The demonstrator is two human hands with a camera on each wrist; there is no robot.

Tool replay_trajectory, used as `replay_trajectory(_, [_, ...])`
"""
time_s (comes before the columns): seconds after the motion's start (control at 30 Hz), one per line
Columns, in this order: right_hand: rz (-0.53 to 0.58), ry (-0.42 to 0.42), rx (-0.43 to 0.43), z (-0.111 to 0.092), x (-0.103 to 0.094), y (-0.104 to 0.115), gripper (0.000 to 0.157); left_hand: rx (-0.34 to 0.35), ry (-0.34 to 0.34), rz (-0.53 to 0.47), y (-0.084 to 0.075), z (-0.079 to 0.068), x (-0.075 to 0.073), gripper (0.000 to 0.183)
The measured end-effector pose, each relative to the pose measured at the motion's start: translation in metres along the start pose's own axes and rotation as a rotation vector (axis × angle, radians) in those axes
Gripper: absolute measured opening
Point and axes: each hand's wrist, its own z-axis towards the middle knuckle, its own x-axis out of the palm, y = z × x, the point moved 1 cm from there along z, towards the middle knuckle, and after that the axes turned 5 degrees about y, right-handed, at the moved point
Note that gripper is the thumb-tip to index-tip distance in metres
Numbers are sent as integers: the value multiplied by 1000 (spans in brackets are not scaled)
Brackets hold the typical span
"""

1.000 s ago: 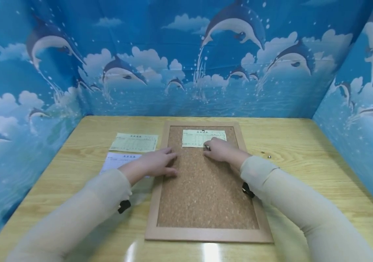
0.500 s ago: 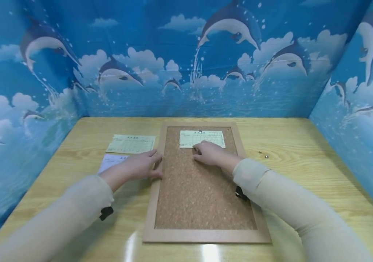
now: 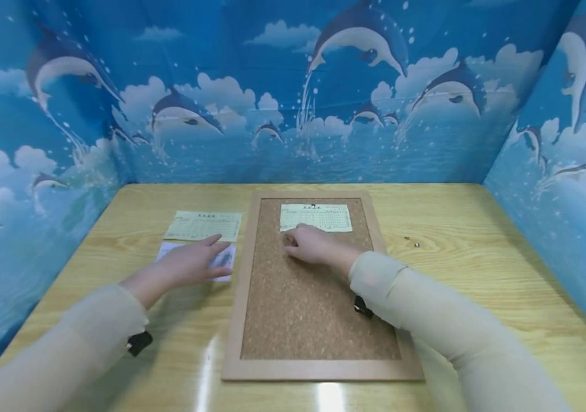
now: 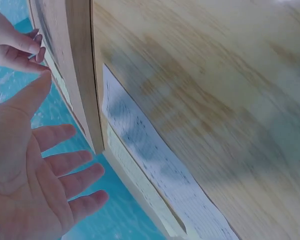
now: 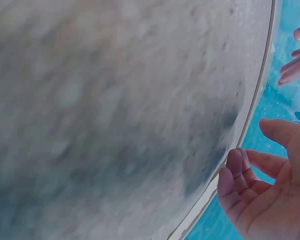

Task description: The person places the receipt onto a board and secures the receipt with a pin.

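Note:
In the head view a pale green printed slip [image 3: 319, 218] lies near the top of a framed corkboard [image 3: 319, 309], a small metal pushpin [image 3: 313, 206] at its top edge. My right hand [image 3: 309, 244] is just below the slip's lower left corner, fingers bent; the right wrist view shows the thumb apart from the fingers [image 5: 233, 162] and nothing held. Whether the fingertips touch the slip is unclear. My left hand [image 3: 182, 266] hovers with spread fingers over a white printed slip [image 3: 225, 258] left of the board, partly covering it. The left wrist view shows its palm empty.
Another pale green slip [image 3: 204, 225] lies on the wooden table [image 3: 458, 274] behind the white one. Two tiny metal pieces [image 3: 417, 245] lie right of the board. A dolphin-print curtain [image 3: 231, 154] encloses the table's back and sides.
My left hand has moved left, off the corkboard's left side to above the white slip. My right hand has slid left along the green slip's lower edge toward its lower left corner.

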Motion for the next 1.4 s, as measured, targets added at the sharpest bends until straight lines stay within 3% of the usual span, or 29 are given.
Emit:
replay_trajectory(0.27, [11,2,-53,14,4,23,46,-33,-61,-1,18,-15,4,69])
replay_trajectory(0.57, [-6,-5,-79,25,12,44,37,-79,-101,19,37,-26,9,68])
replay_trajectory(0.77, [-2,-32,-113,26,16,55,22,-122,-88,20,49,-33,8,70])
replay_trajectory(1.07, [-58,-14,-111,29,20,70,41,-191,-56,16,76,-44,10,77])
replay_trajectory(1.4, [-70,26,-52,41,21,79,56,-272,-25,-7,96,-40,9,79])
